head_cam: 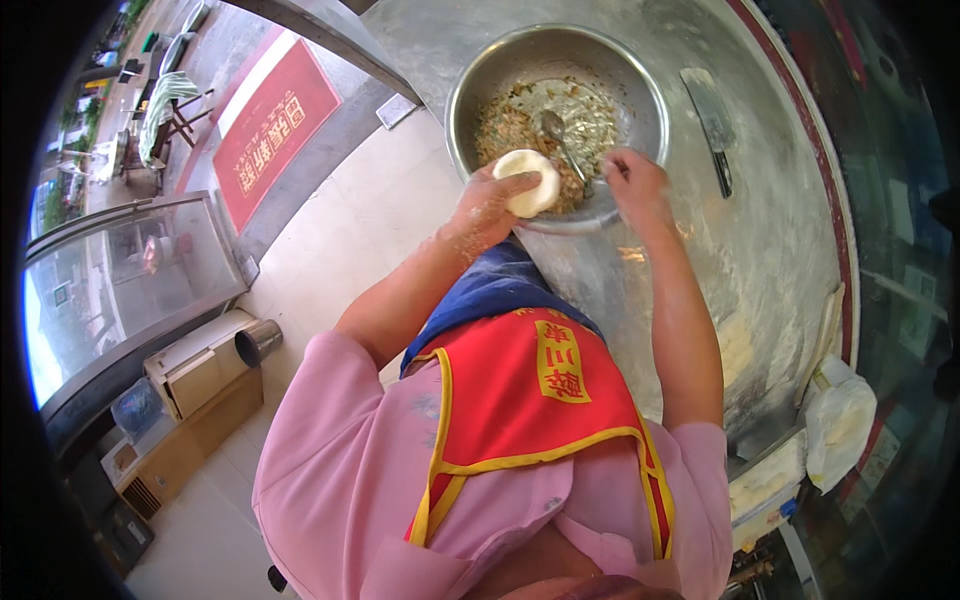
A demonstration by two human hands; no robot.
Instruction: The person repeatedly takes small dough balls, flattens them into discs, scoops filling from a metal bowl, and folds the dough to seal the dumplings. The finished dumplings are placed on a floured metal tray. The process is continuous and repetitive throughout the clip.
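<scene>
My left hand [491, 202] holds a round, pale piece of dough [534, 184], its thumb pressed on the middle. Flour dusts that wrist. Below the dough stands a large steel bowl [555, 36] with chopped, minced filling [506, 124] flecked with green. A metal spoon [553, 126] lies in the filling, its handle pointing towards me. My right hand [637, 180], slightly blurred, is over the bowl's right rim with its fingers curled together near the spoon's handle; whether anything small is between them cannot be told.
A cleaver [709, 120] with a black handle lies right of the bowl on the floury metal worktop [780, 225]. A white plastic bag [840, 424] sits at the lower right. Left are a glass door [135, 277], cardboard boxes [210, 360] and a red mat [277, 135].
</scene>
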